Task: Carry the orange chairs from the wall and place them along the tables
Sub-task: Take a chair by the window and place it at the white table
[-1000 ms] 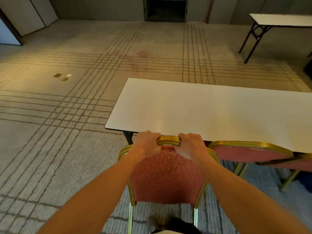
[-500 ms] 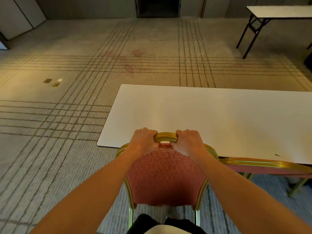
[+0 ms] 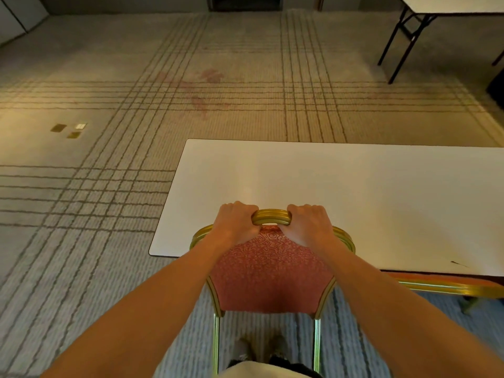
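Your fingers [image 3: 237, 208] are curled tight round the gold handle [image 3: 270, 217] on top of the chair [image 3: 270, 271]. Your left hand [image 3: 236, 225] grips the left end of the handle. Your right hand [image 3: 308, 226] grips the right end, and a bit of gold shows between them. Both thumbs are tucked under, against the red cloth of the chair back. The chair is upright, right in front of you, with its back to you. Its top is at the near edge of the white bench [image 3: 341, 186], close to the bench's left end. A second chair [image 3: 447, 286] is just beside it on your right, pushed under the same bench. Your shoes [image 3: 242, 347] show between the chair's back legs. Striped carpet covers the floor [image 3: 95, 214], with three small metal plates [image 3: 69, 130] set in it on the left. Another bench [image 3: 458, 4] stands far off at the top right.
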Demonstrator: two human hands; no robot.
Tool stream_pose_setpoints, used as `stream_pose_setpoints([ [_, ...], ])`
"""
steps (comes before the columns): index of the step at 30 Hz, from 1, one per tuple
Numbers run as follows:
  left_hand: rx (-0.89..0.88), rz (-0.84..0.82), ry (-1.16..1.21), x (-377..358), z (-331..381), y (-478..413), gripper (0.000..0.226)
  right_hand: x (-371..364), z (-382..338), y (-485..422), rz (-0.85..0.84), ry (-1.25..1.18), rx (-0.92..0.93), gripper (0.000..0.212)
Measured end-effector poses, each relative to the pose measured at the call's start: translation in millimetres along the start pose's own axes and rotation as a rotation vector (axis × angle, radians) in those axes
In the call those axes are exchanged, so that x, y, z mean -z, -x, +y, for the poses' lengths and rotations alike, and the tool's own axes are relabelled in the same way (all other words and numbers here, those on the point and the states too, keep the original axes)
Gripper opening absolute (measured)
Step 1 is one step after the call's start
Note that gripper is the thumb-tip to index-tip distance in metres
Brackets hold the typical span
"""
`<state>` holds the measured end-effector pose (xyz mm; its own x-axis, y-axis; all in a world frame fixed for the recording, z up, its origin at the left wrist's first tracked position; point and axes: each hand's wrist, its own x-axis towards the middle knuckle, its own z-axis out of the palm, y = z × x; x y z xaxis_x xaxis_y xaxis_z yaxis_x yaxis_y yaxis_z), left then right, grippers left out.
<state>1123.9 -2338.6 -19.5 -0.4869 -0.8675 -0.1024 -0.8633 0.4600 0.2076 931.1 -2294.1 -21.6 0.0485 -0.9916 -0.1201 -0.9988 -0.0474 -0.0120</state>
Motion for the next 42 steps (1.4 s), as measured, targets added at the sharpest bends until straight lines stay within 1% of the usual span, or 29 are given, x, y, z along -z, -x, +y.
stream_pose_setpoints([
  [3, -0.017, 0.023, -0.020, 3.2, -1.8, -11.0, 0.015, 2.4, 2.7, -8.0, 0.026, 0.001, 0.000, 0.046],
  [7, -0.014, 0.034, 0.012, 3.8, 1.7, -19.6, 0.017, 1.7, 10.8, -12.0, 0.041, 0.013, -0.011, 0.047],
  [12, 0.014, -0.029, -0.031, -18.7, 0.9, -8.1, 0.020, -17.7, 5.2, -1.3, 0.003, -0.017, 0.015, 0.047],
  [18, 0.036, -0.012, -0.015, -26.4, -8.0, -3.2, 0.018, -22.5, -2.8, 0.0, -0.016, -0.056, 0.031, 0.043],
  [22, 0.028, 0.041, -0.003, -34.6, -5.8, 3.7, 0.019, -29.3, -1.0, 9.2, 0.057, -0.066, 0.018, 0.041],
  [29, 0.012, 0.007, 0.070, -47.8, -3.9, 43.3, 0.022, -45.6, -18.5, 45.0, 0.076, -0.096, 0.027, 0.038],
  [33, -0.013, -0.049, 0.071, -61.4, 2.6, 77.3, 0.026, -57.7, -28.4, 81.0, 0.066, -0.123, 0.020, 0.039],
  [37, -0.033, -0.089, 0.105, -81.6, 4.5, 122.9, 0.035, -73.5, -43.1, 127.0, 0.021, -0.195, 0.032, 0.040],
  [39, -0.069, -0.102, 0.111, -93.5, 8.4, 145.1, 0.044, -81.4, -47.9, 151.6, -0.007, -0.230, 0.015, 0.040],
  [42, -0.087, -0.148, 0.157, -107.6, 16.1, 176.6, 0.060, -93.6, -55.1, 184.1, -0.056, -0.216, 0.009, 0.045],
])
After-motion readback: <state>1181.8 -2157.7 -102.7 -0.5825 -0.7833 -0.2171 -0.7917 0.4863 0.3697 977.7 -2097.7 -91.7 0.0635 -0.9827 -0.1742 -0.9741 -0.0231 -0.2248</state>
